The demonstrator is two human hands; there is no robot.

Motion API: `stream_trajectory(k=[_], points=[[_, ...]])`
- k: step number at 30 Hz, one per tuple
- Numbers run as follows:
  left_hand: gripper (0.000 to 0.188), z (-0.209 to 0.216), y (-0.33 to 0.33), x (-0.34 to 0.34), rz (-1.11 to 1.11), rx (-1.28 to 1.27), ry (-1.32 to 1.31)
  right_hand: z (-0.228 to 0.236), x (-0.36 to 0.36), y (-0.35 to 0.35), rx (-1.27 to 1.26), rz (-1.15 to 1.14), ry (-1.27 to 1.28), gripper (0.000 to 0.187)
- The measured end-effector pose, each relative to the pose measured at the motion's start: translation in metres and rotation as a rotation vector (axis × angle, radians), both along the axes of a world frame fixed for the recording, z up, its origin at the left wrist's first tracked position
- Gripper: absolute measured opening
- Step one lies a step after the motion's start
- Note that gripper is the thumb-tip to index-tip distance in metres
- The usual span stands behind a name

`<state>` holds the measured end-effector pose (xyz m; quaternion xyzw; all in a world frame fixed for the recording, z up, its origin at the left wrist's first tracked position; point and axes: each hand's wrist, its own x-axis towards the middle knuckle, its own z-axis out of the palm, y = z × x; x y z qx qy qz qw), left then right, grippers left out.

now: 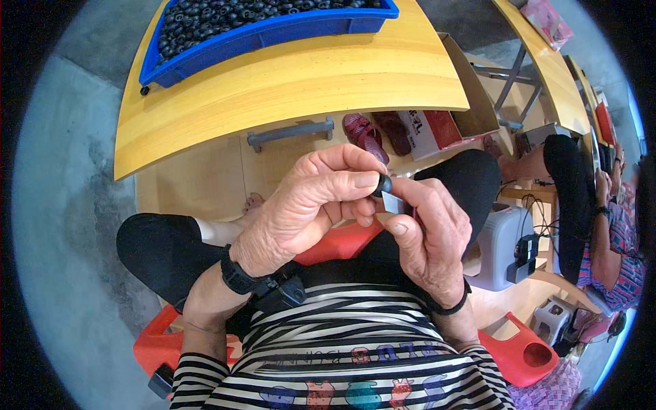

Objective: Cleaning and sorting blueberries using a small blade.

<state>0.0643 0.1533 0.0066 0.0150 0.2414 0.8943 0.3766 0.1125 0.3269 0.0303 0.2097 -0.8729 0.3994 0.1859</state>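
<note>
On the near side of the table [294,82], a small round black part [385,184] is pinched by the left hand [314,188] and a thin blade [392,202] by the right hand [434,229]; this part seems unfinished. Whether the black rings [225,17] heaped in the far blue tray [307,35] are done cannot be told; the blade's base is hidden

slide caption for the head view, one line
Left hand holding a round black part near a thin flat tool in the right hand; blue tray beyond.
</note>
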Motion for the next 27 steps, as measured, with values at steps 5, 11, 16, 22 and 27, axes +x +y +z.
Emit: stream_trajectory(k=[5, 11, 16, 22, 27], points=[[0.015, 0.000, 0.000, 0.001, 0.006, -0.018, -0.003, -0.001, -0.001, 0.000, 0.003, 0.002, 0.014, 0.030], [0.016, 0.003, 0.001, 0.003, 0.027, -0.123, 0.021, -0.002, -0.002, 0.000, 0.013, -0.005, 0.029, 0.028], [0.011, -0.002, 0.000, 0.000, 0.016, -0.064, 0.024, -0.002, -0.003, -0.001, 0.004, -0.011, 0.024, 0.026], [0.010, -0.006, 0.001, 0.000, 0.034, -0.062, 0.039, -0.005, -0.007, -0.003, -0.015, -0.029, 0.061, 0.021], [0.010, -0.003, 0.000, 0.006, 0.022, -0.077, 0.078, -0.007, -0.011, 0.002, 0.051, -0.097, -0.006, 0.014]])
